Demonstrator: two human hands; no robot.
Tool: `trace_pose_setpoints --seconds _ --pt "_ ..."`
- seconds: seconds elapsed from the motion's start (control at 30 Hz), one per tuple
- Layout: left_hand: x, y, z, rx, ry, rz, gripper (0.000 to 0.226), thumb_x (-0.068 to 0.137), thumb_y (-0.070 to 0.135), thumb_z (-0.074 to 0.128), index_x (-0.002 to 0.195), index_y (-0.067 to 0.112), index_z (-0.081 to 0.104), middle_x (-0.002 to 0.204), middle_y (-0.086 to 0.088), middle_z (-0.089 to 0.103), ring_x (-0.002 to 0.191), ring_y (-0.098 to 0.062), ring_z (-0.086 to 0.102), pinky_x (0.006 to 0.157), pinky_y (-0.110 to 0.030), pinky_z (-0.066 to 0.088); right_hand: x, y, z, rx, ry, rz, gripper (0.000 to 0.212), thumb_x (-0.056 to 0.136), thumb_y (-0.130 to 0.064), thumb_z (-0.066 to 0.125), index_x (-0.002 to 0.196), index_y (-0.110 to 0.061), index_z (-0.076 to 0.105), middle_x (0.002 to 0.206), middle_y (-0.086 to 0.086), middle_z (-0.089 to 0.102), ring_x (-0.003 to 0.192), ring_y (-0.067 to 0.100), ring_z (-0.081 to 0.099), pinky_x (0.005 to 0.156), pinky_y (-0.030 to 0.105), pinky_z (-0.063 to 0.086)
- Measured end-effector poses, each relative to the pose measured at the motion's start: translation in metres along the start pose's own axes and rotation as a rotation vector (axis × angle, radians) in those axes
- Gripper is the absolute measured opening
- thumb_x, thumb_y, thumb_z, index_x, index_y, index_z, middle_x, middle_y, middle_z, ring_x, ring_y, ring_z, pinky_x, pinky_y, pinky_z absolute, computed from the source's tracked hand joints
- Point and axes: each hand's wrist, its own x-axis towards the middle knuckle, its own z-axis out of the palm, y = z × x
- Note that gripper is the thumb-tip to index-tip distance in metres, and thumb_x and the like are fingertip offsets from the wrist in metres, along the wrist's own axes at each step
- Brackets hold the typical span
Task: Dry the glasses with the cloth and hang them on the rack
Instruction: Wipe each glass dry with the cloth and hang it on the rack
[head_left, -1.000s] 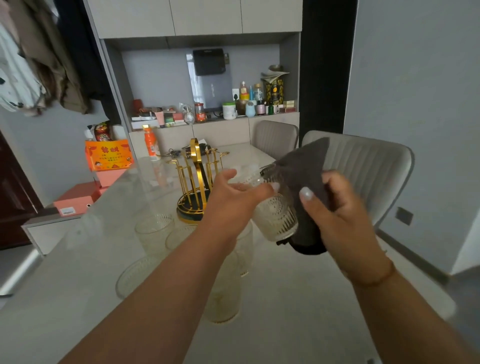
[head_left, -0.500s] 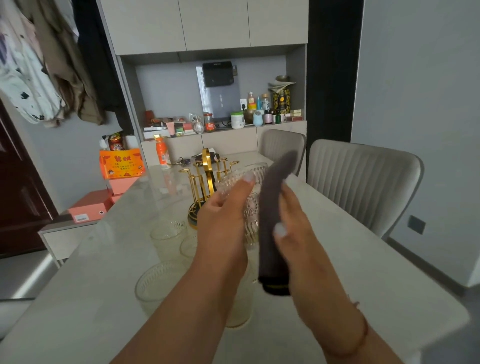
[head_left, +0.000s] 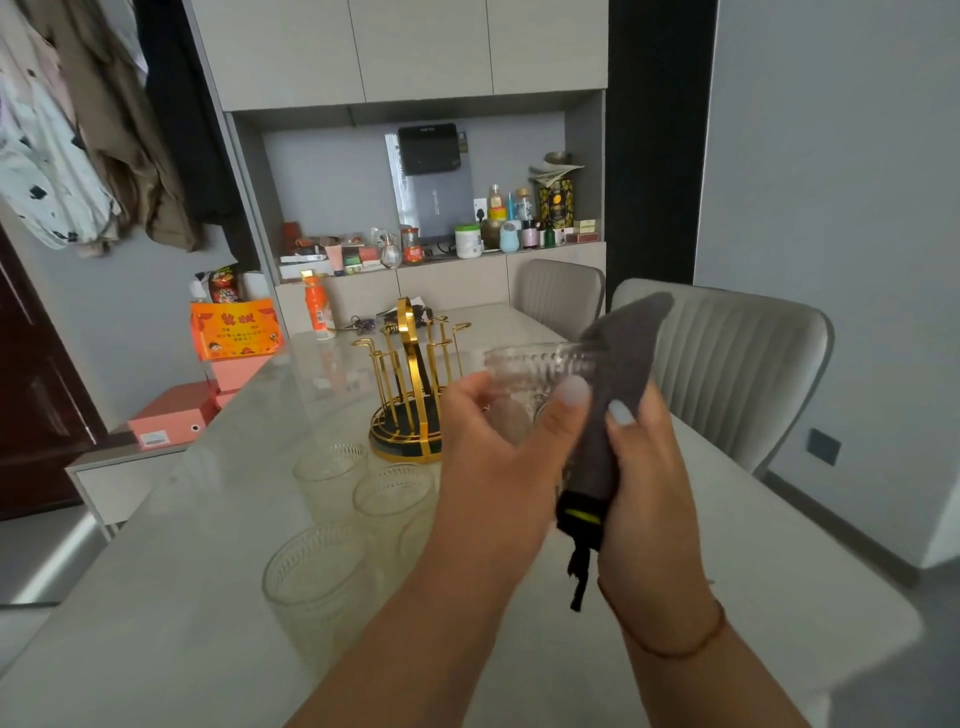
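My left hand (head_left: 498, 447) grips a clear ribbed glass (head_left: 535, 364), held on its side above the table. My right hand (head_left: 649, 467) holds a dark grey cloth (head_left: 618, 374) pressed against the glass's right end; the cloth's black tag with a yellow stripe hangs below. A gold rack (head_left: 410, 384) with empty hooks stands on a dark round base just behind my left hand. Three more ribbed glasses stand upright on the table: one at the front left (head_left: 311, 577), one further back (head_left: 330, 467), one beside it (head_left: 392, 493). Another is partly hidden by my left arm.
The pale marble table (head_left: 197, 649) stretches ahead. Two grey chairs (head_left: 737, 364) stand at its right side and far end. An orange bottle (head_left: 317, 306) and keys lie at the far end. Orange boxes (head_left: 234, 327) sit at the left. A cluttered shelf is behind.
The glass has been turned in my hands, and the cloth has shifted along it from wrapping it to lying folded against its right end. The view has moved slightly.
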Motion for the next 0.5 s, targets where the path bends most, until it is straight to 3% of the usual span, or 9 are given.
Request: trace_pose_setpoints --seconds 0.07,0.13,0.2,0.3,0.37,0.43,0.5 --pt "-0.003 -0.001 0.0 -0.037 -0.002 0.022 0.082 0.045 0.062 0.072 0.113 0.024 0.049 0.1 0.007 0.067 0.079 0.002 0.071 0.058 -0.014 0.054 -0.004 0.002 0.003 -0.179 -0.011 -0.045 0.053 0.086 -0.034 0.044 0.137 -0.025 0.046 0.121 -0.003 0.065 0.109 0.013 0.064 0.094 0.038 0.054" --pt "0.0 -0.004 -0.005 -0.072 -0.002 0.015 0.084 0.05 0.07 0.079 0.117 0.025 0.054 0.108 0.002 0.072 0.092 -0.01 0.073 0.074 -0.029 0.059 -0.003 -0.002 0.003 -0.165 -0.046 0.033 0.051 0.083 -0.035 0.049 0.134 -0.026 0.05 0.121 -0.002 0.066 0.109 0.015 0.064 0.093 0.036 0.053" --pt "0.003 -0.005 -0.01 -0.117 -0.01 -0.031 0.088 0.055 0.075 0.074 0.127 0.029 0.054 0.121 -0.001 0.069 0.109 -0.022 0.068 0.092 -0.047 0.054 0.002 -0.011 0.002 0.15 -0.065 0.241 0.039 0.08 -0.032 0.054 0.116 -0.019 0.063 0.102 0.002 0.073 0.093 0.016 0.07 0.079 0.031 0.057" --pt "0.005 -0.002 -0.013 -0.17 -0.106 -0.037 0.089 0.056 0.077 0.07 0.127 0.025 0.058 0.12 -0.006 0.07 0.109 -0.027 0.068 0.093 -0.05 0.052 0.006 -0.013 -0.004 0.465 -0.106 0.403 0.033 0.09 -0.029 0.043 0.097 -0.009 0.068 0.084 0.007 0.072 0.077 0.019 0.07 0.071 0.03 0.055" --pt "0.006 0.0 -0.013 -0.049 -0.1 0.023 0.084 0.056 0.086 0.058 0.12 0.031 0.058 0.119 -0.002 0.068 0.104 -0.017 0.068 0.089 -0.038 0.054 0.004 -0.011 -0.003 0.49 -0.078 0.348 0.035 0.087 -0.027 0.045 0.105 -0.007 0.067 0.091 0.009 0.073 0.082 0.021 0.07 0.075 0.032 0.057" --pt "0.002 0.003 -0.008 0.086 -0.033 0.068 0.072 0.063 0.084 0.041 0.116 0.038 0.051 0.117 0.006 0.063 0.091 0.001 0.065 0.072 -0.009 0.047 0.003 -0.009 -0.001 0.36 -0.01 0.221 0.045 0.081 -0.026 0.053 0.123 -0.01 0.059 0.107 0.009 0.072 0.098 0.023 0.069 0.084 0.036 0.056" --pt "-0.008 0.005 -0.001 0.071 -0.05 0.108 0.081 0.059 0.082 0.046 0.121 0.031 0.047 0.105 0.009 0.065 0.086 0.006 0.065 0.061 -0.004 0.047 0.001 -0.005 0.001 0.115 0.009 0.082 0.051 0.084 -0.028 0.048 0.134 -0.018 0.05 0.118 0.008 0.067 0.109 0.025 0.064 0.093 0.043 0.051"
